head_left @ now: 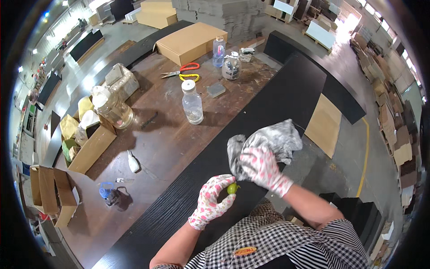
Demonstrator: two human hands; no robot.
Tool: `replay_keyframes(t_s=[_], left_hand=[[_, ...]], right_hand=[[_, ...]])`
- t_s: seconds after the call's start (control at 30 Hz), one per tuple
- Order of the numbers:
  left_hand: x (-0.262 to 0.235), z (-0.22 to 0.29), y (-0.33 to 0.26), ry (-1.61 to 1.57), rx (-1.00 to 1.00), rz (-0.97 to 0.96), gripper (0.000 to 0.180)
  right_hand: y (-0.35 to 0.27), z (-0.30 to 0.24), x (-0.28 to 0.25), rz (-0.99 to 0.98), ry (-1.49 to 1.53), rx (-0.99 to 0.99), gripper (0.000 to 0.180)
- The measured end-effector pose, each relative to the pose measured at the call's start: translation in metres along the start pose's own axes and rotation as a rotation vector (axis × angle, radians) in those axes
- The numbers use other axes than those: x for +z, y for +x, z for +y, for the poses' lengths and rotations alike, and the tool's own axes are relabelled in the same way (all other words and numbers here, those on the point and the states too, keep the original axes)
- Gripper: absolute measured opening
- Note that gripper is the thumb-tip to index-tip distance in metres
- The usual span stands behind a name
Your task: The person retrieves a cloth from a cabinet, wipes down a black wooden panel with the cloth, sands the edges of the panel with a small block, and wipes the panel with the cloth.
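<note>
The left hand (211,200) pinches a small green object (231,188) between thumb and fingers, over the black panel (179,186). The right hand (261,167) lies on a crumpled grey cloth (278,138) at the panel's near edge; blur hides whether its fingers grip or only press. This looks like wiping; another stroke calls for even pressure. Beyond is the brown worktop (154,148).
</note>
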State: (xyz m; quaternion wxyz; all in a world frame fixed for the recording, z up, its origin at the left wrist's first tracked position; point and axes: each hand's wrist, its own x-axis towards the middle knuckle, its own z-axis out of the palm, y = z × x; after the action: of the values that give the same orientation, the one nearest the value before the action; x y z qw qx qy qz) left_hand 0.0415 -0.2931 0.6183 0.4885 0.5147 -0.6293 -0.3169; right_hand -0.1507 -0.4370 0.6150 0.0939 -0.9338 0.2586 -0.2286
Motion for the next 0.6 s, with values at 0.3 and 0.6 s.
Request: replay_keyframes(t_s=[0.3,0.6], left_hand=[[0.002,-0.001,-0.002,0.036,0.095,0.037,0.043],[0.005,0.008,0.003,0.024,0.126,-0.007,0.043]], right_hand=[[0.039,0.057,0.001,-0.171,-0.141,0.185,0.018],[0.002,0.145,-0.01,0.044,-0.891,-0.018,0.033]])
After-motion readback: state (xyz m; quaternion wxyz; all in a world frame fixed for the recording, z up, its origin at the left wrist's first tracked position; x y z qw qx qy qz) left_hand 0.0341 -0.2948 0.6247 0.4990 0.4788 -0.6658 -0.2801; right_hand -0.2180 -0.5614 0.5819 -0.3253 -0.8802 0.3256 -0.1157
